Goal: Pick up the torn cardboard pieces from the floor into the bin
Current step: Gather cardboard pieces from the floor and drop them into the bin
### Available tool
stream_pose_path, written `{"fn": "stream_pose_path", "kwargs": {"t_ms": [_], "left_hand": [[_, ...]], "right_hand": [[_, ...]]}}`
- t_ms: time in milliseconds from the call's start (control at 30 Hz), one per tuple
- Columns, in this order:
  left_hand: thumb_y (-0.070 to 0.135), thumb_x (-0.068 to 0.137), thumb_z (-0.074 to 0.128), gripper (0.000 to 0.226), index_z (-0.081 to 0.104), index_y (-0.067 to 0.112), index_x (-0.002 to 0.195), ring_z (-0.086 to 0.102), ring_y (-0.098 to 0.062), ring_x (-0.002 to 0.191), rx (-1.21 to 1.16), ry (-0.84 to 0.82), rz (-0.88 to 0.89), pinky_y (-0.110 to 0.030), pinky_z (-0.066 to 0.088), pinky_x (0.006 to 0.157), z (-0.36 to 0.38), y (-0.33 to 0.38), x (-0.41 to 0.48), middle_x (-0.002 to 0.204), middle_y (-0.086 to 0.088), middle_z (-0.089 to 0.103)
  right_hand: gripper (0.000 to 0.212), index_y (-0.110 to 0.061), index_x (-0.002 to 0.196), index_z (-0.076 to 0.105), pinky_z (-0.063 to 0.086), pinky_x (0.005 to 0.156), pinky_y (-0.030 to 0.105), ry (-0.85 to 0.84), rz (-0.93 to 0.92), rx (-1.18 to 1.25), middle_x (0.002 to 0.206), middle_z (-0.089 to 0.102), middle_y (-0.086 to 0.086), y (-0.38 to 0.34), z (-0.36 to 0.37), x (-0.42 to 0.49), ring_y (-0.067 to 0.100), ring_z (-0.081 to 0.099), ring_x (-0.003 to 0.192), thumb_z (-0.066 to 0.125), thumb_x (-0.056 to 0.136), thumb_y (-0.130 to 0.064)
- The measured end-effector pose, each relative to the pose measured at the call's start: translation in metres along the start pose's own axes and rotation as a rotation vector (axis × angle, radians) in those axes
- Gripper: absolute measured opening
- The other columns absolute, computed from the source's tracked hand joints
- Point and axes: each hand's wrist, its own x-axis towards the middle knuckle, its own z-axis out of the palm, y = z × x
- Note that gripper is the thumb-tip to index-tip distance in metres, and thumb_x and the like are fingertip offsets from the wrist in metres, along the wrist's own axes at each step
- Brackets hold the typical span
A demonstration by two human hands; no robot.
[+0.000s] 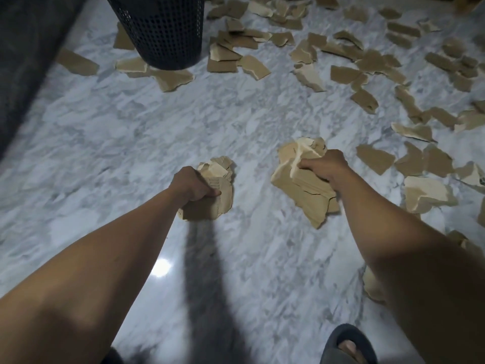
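Left hand (193,185) gripped cardboard wad (210,195); right hand (326,166) gripped bigger cardboard bundle (301,179). Black mesh bin (162,30) stood beyond; loose pieces (341,48) littered marble floor (131,127).

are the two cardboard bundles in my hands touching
Apart. The head view shows bare floor between the left bundle, gripped by the left hand, and the right bundle, gripped by the right hand.

Your floor (131,132) is pale, grey-veined marble, glossy, with one bright glare spot (161,267) near you. Torn cardboard pieces (342,74) lie scattered over its far and right parts, many overlapping. The dark mesh bin (162,30) stands far left, pieces touching its base. Your slipper (341,334) sits at the near edge.
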Motion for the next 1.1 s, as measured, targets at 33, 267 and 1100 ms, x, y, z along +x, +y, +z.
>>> {"fn": "stream_pose_path", "kwargs": {"t_ms": [33,267,1100], "left_hand": [[0.043,0.064,0.09,0.074,0.056,0.008,0.119,0.052,-0.023,0.092,-0.019,0.009,-0.004,-0.032,0.043,0.079,0.001,-0.003,0.0,0.108,-0.005,0.06],[0.043,0.061,0.092,0.075,0.055,0.011,0.118,0.056,-0.025,0.1,-0.08,0.021,-0.011,-0.035,0.048,0.086,0.003,-0.009,0.003,0.108,-0.003,0.059],[0.04,0.06,0.093,0.067,0.056,0.011,0.109,0.056,-0.023,0.093,-0.1,0.035,-0.012,-0.033,0.048,0.081,0.003,-0.012,0.001,0.102,-0.003,0.062]], "right_hand": [[0.103,-0.004,0.125,0.059,0.059,0.082,0.037,-0.022,0.022,-0.007,0.118,0.065,0.009,0.004,-0.001,0.013,0.028,0.066,0.102,0.086,0.04,-0.054],[0.101,-0.015,0.148,0.043,0.042,0.108,0.043,-0.078,-0.073,-0.361,0.146,0.039,0.016,-0.022,0.038,0.0,0.033,0.042,0.134,0.081,0.065,-0.06],[0.041,-0.006,0.11,0.068,0.061,0.07,0.049,-0.322,0.141,0.521,0.095,0.073,0.016,-0.053,0.056,-0.04,0.029,0.072,0.077,0.085,0.075,-0.018]]}}
